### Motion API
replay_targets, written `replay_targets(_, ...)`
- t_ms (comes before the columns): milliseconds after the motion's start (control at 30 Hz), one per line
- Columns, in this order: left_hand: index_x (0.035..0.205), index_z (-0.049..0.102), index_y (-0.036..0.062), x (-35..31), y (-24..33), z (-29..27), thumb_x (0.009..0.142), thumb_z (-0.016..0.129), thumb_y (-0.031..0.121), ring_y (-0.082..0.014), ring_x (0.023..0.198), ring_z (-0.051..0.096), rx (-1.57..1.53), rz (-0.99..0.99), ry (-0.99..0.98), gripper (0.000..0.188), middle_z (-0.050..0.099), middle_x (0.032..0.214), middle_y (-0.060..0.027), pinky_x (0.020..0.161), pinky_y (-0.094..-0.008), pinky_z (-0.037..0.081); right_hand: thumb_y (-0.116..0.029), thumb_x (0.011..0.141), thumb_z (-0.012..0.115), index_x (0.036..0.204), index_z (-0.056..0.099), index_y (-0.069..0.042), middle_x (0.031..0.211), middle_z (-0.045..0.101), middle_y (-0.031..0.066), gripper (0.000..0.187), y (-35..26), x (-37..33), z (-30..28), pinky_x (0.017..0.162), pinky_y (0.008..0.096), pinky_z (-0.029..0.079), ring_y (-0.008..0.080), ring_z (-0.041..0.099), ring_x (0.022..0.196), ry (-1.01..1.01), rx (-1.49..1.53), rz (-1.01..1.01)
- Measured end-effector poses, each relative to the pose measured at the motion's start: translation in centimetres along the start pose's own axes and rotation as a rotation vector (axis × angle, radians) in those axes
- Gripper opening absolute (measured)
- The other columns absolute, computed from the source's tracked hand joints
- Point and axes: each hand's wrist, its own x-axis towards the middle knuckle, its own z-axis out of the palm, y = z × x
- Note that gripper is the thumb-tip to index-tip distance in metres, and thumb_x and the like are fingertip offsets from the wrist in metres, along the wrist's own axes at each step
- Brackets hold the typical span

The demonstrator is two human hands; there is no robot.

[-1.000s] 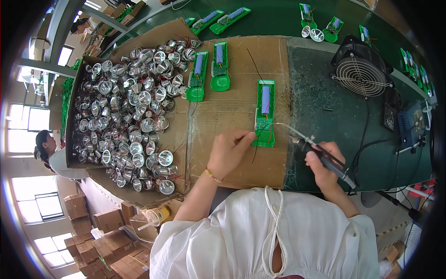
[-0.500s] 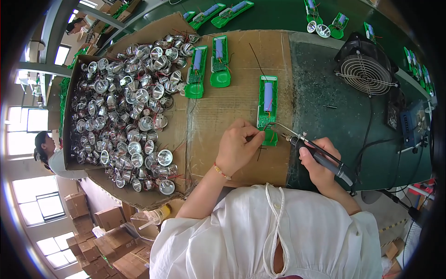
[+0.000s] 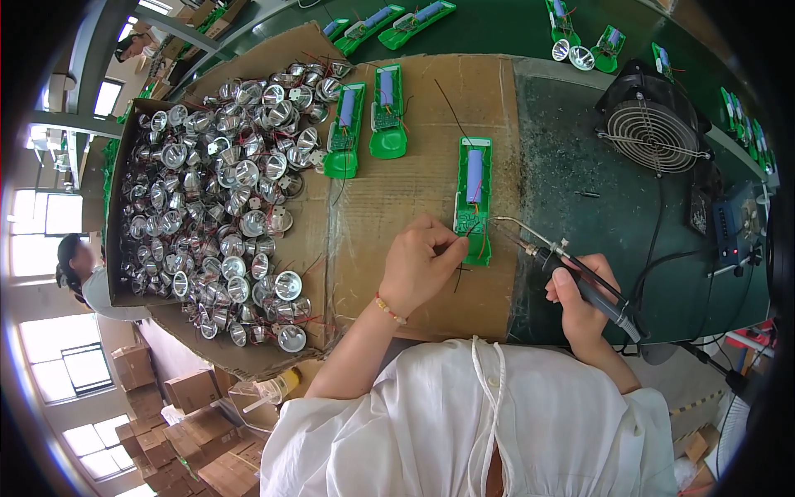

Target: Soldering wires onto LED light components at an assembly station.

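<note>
In front of me a green plastic housing (image 3: 474, 248) lies on the cardboard, holding a blue cylindrical battery cell (image 3: 474, 176) and a small green circuit board (image 3: 469, 219). My left hand (image 3: 422, 258) is at the housing's lower left edge, thumb and forefinger pinched on a thin dark wire at the board; the fingertips partly hide it. In my right hand (image 3: 582, 298) is a soldering iron (image 3: 586, 290), with a curved metal solder-feed tube (image 3: 522, 228) fixed alongside. The iron's tip points at the board from the right, a little apart from it.
A carton (image 3: 121, 207) full of shiny reflector cups (image 3: 247, 172) stands on the left. Two more green housings (image 3: 343, 157) lie beside it. At the right are a black fan (image 3: 650, 137) with a wire guard and a blue soldering station (image 3: 730, 236). More housings lie along the far side.
The soldering iron and my right hand have drawn back to the right, so the tip has left the board. My left hand still pinches at the same place on the housing.
</note>
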Motion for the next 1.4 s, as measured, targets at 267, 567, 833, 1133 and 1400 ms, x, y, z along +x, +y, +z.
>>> replay_targets(267,0.073,0.065,-0.0001,-0.1,0.1,0.0,0.077,0.065,0.016,-0.0146,0.062,0.052,0.023,-0.002,0.017,0.016,0.055,0.073,-0.0075,0.056,-0.0271,0.042,-0.007,0.082,0.059,0.088,0.048,0.000,0.064,0.056,0.0086,0.015,0.2,-0.3,-0.2,0.048,0.0223,0.045,0.0113,0.054,0.053,-0.011,0.040,0.010)
replay_targets(567,0.086,0.067,0.0051,-2.7,-0.1,-1.5,0.072,0.071,0.010,-0.0214,0.085,0.058,-0.063,0.311,0.115,0.015,0.059,0.093,-0.0079,0.065,-0.0275,0.048,-0.006,0.082,0.059,0.088,0.048,0.000,0.065,0.056,0.0085,0.014,0.6,-0.4,-0.5,0.048,0.0219,0.044,0.0109,0.054,0.052,-0.008,0.049,0.025)
replay_targets(833,0.075,0.064,0.0005,-0.9,-0.2,0.0,0.076,0.067,0.009,-0.0147,0.064,0.055,-0.128,0.064,0.163,0.009,0.057,0.081,-0.0069,0.055,-0.0258,0.044,-0.008,0.081,0.061,0.086,0.050,0.001,0.065,0.057,0.0083,0.015,1.0,-0.2,0.1,0.047,0.0216,0.045,0.0102,0.054,0.053,-0.046,0.008,-0.062)
replay_targets(1133,0.071,0.062,-0.0008,-0.4,-0.6,0.7,0.076,0.066,0.011,-0.0152,0.053,0.052,-0.076,0.045,0.154,0.014,0.055,0.073,-0.0088,0.049,-0.0266,0.041,-0.007,0.079,0.065,0.082,0.053,0.000,0.063,0.059,0.0050,0.015,1.1,1.0,1.7,0.049,0.0199,0.043,0.0065,0.054,0.054,-0.041,0.105,0.027)
replay_targets(1400,0.069,0.061,-0.0010,-0.4,-0.8,0.7,0.076,0.066,0.010,-0.0147,0.052,0.051,-0.122,0.015,0.148,0.014,0.054,0.071,-0.0084,0.049,-0.0260,0.040,-0.007,0.079,0.065,0.081,0.052,0.000,0.062,0.058,0.0054,0.014,1.2,1.1,1.8,0.047,0.0198,0.043,0.0068,0.053,0.052,-0.072,0.119,0.084)
